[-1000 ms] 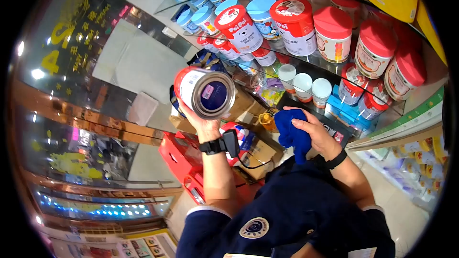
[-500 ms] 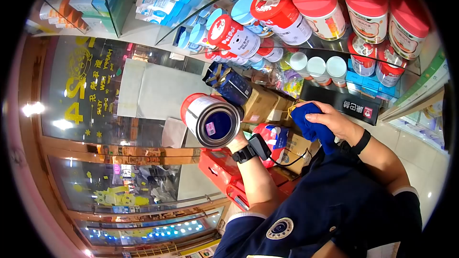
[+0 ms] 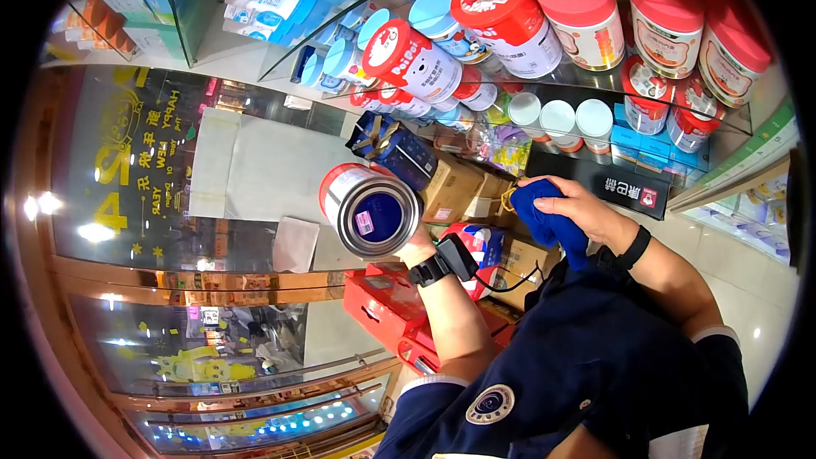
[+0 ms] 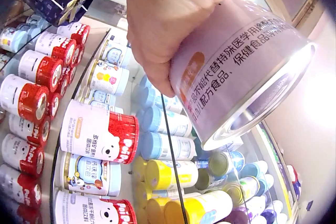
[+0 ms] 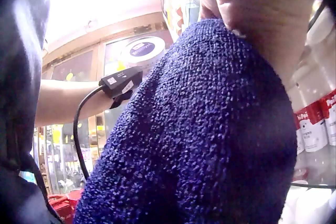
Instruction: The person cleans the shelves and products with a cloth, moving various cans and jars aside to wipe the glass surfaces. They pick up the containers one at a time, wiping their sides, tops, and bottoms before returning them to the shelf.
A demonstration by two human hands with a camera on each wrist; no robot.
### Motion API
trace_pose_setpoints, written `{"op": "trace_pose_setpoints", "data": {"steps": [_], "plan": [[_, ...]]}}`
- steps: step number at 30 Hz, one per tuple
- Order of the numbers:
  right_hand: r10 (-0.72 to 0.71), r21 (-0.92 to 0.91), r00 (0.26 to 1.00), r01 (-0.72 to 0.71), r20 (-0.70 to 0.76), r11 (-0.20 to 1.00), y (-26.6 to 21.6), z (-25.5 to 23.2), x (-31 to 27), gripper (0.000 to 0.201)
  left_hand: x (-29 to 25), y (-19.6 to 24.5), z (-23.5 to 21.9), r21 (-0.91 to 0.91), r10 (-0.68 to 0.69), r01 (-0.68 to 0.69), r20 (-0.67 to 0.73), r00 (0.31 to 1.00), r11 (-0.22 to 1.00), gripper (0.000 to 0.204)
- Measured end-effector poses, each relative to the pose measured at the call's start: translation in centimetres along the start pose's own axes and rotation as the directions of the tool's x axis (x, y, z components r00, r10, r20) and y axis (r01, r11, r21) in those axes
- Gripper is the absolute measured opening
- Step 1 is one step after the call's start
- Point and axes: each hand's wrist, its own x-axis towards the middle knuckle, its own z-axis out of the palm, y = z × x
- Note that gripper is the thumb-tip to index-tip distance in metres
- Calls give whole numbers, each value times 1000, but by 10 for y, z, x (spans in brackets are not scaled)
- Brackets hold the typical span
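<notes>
My left hand (image 3: 415,246) grips a white tin can (image 3: 338,197) with a red top, tilted so its dark blue base with a pink sticker faces the head camera. In the left wrist view, fingers (image 4: 157,45) wrap the can's printed side (image 4: 236,61), and its silver rim points down to the right. Bunched in my right hand (image 3: 586,211) is a blue cloth (image 3: 544,219), pinched between thumb and fingers and hanging toward my body, apart from the can. The same rough-textured cloth (image 5: 194,124) fills much of the right wrist view.
Glass shelves (image 3: 586,85) with rows of red-lidded cans (image 3: 508,21) run along the upper right. Below them are a black box (image 3: 595,178), cardboard boxes (image 3: 459,187) and a dark blue gift bag (image 3: 395,149). A red case (image 3: 387,302) lies beneath my left forearm.
The head view has swung, so shelves and hands appear shifted. The can's base is seen a little more squarely than a second ago. Both hands keep their holds, the cloth staying bunched.
</notes>
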Motion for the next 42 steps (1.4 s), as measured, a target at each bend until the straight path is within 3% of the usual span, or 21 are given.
{"op": "trace_pose_setpoints", "data": {"steps": [4,8,18,25,34,40,42], "plan": [[28,-17,1000,-28,2,999,-3,8,12,47,10,15,-9,-158,-105,103,-3,995,982,61],[44,-27,999,-44,-3,999,-2,18,28,47,25,29,-15,-178,-91,89,0,996,980,61],[32,-36,999,-33,-22,999,11,44,64,42,52,57,-28,-72,-30,34,53,998,997,60],[30,-71,1000,-30,-3,997,16,48,77,46,59,66,-35,-191,-96,105,54,994,976,59],[8,-89,1000,-10,-23,996,13,49,80,46,70,58,-35,-47,-40,45,98,994,998,63],[-1,-99,999,-2,-37,995,8,46,77,46,77,54,-40,-169,-130,150,123,984,974,63],[-4,-105,999,0,-41,994,7,44,75,46,77,49,-38,-83,-86,97,130,988,992,63]]}}
